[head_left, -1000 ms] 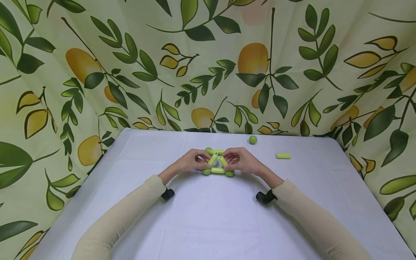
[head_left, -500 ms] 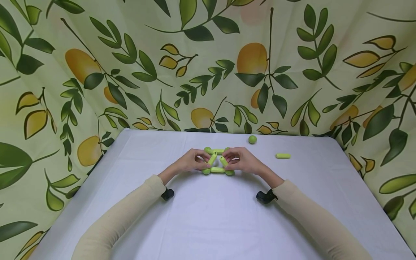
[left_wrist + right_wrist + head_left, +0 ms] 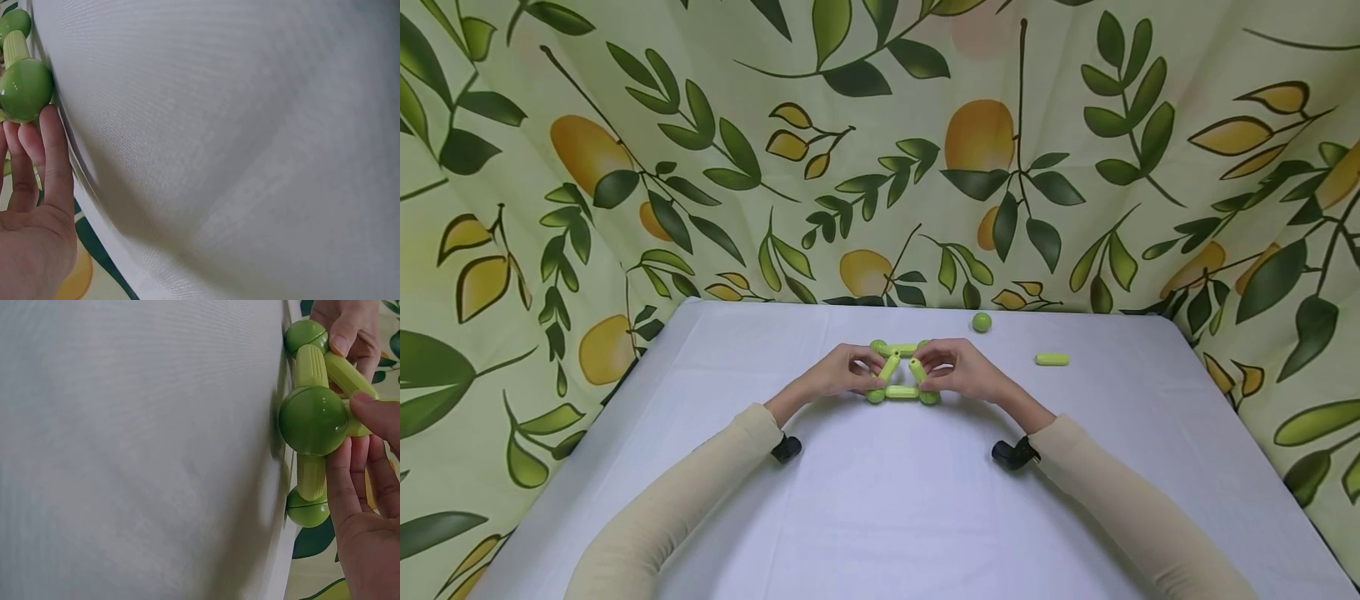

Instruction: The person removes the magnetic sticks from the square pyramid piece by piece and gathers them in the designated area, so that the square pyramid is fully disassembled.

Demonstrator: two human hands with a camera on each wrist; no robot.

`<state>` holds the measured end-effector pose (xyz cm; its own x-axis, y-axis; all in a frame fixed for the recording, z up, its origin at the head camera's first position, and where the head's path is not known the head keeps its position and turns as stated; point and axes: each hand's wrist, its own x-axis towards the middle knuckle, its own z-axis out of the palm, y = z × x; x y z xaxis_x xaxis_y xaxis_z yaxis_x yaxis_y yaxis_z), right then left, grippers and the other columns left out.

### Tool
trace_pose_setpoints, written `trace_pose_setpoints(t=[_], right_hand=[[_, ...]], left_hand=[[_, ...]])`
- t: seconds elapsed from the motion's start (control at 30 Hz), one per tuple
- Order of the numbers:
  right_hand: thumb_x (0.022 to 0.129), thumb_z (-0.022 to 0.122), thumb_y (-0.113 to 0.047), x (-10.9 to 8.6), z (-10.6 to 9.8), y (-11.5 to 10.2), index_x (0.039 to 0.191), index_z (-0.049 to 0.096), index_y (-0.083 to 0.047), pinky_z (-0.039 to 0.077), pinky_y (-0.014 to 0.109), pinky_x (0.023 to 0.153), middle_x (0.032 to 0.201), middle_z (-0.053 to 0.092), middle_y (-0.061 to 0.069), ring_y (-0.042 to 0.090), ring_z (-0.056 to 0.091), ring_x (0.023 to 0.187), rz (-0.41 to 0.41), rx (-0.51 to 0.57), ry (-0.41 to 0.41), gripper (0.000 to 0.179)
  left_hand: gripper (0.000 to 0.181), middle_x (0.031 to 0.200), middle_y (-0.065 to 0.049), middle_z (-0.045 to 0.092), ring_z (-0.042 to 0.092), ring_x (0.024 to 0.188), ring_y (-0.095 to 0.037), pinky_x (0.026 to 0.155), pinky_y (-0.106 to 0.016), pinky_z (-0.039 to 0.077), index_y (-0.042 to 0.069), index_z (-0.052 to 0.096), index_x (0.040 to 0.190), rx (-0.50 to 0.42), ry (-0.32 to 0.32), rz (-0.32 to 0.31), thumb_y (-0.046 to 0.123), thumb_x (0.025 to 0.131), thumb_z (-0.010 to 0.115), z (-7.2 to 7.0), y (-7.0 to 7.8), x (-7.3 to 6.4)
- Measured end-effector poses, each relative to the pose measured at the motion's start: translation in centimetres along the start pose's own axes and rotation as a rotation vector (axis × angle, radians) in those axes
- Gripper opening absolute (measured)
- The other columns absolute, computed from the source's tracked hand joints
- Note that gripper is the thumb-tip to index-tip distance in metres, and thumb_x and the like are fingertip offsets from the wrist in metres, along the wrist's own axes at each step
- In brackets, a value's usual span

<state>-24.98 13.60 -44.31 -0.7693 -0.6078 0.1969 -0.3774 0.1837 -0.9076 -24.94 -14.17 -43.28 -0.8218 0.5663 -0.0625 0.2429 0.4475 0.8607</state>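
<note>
A frame of green balls and pale green ribbed rods lies on the table, with a front rod (image 3: 902, 392) joining two balls and a back rod (image 3: 898, 350) behind. My left hand (image 3: 842, 369) pinches a slanted left rod (image 3: 890, 367) that rises from the front left ball (image 3: 876, 397). On the other side my right hand (image 3: 961, 367) pinches a right rod (image 3: 917, 371), also slanting up and inward. The two rods' upper ends stand apart. In the right wrist view, the right fingers touch a large green ball (image 3: 312, 420). Fingers partly hide the back right corner.
A loose green ball (image 3: 982, 322) lies near the back edge of the white-covered table (image 3: 880, 517). To the right lies a loose rod (image 3: 1052, 359). A leaf-and-fruit patterned curtain (image 3: 865, 167) hangs behind and at both sides.
The upper end of the right rod has shifted slightly to the right, away from the left rod. Both hands keep nearly the same place and hold.
</note>
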Motion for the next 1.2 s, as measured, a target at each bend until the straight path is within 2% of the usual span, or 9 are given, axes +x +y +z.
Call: trace_pose_setpoints(t=[0.27, 0.53, 0.9, 1.03, 1.2], right_hand=[[0.082, 0.082, 0.007, -0.4, -1.0, -0.4, 0.121, 0.068, 0.003, 0.056, 0.036, 0.089, 0.115, 0.067, 0.014, 0.029, 0.065, 0.104, -0.012, 0.048, 0.051, 0.042], [0.085, 0.08, 0.006, -1.8, -3.4, -0.8, 0.121, 0.068, 0.005, 0.053, 0.035, 0.094, 0.117, 0.067, 0.017, 0.031, 0.065, 0.108, 0.012, 0.009, 0.06, 0.038], [0.082, 0.084, 0.002, -6.3, -8.0, 0.7, 0.109, 0.072, 0.0, 0.057, 0.029, 0.082, 0.108, 0.069, 0.014, 0.024, 0.067, 0.094, 0.098, -0.098, 0.103, 0.03], [0.084, 0.083, 0.0, -8.2, -9.8, 1.2, 0.109, 0.074, -0.003, 0.056, 0.026, 0.083, 0.108, 0.071, 0.011, 0.022, 0.067, 0.095, 0.13, -0.145, 0.128, 0.026], [0.087, 0.081, -0.002, -10.5, -11.7, 1.7, 0.111, 0.074, -0.001, 0.055, 0.024, 0.081, 0.109, 0.071, 0.014, 0.019, 0.067, 0.095, 0.143, -0.194, 0.156, 0.025]], left_hand=[[0.024, 0.104, -0.008, 0.065, 0.064, 0.087, -0.021, 0.074, -0.031, 0.058, 0.0, 0.07, 0.114, -0.012, 0.006, -0.017, 0.005, 0.091, 0.077, 0.1, -0.1, 0.0], [0.025, 0.105, -0.009, 0.065, 0.064, 0.088, -0.021, 0.073, -0.03, 0.058, -0.001, 0.069, 0.115, -0.007, 0.0, -0.027, 0.006, 0.092, 0.077, 0.1, 0.1, -0.2], [0.028, 0.107, -0.013, 0.064, 0.063, 0.089, -0.025, 0.072, -0.035, 0.059, -0.004, 0.068, 0.117, -0.028, -0.002, -0.011, 0.006, 0.092, 0.077, 0.1, 0.0, -0.2], [0.026, 0.105, -0.01, 0.064, 0.063, 0.087, -0.022, 0.071, -0.032, 0.058, -0.002, 0.069, 0.115, -0.022, -0.002, -0.01, 0.006, 0.092, 0.077, 0.0, 0.1, -0.2], [0.025, 0.104, -0.009, 0.065, 0.066, 0.087, -0.02, 0.073, -0.031, 0.058, -0.003, 0.069, 0.114, -0.044, -0.005, 0.001, 0.004, 0.091, 0.077, 0.0, -0.1, 0.0]])
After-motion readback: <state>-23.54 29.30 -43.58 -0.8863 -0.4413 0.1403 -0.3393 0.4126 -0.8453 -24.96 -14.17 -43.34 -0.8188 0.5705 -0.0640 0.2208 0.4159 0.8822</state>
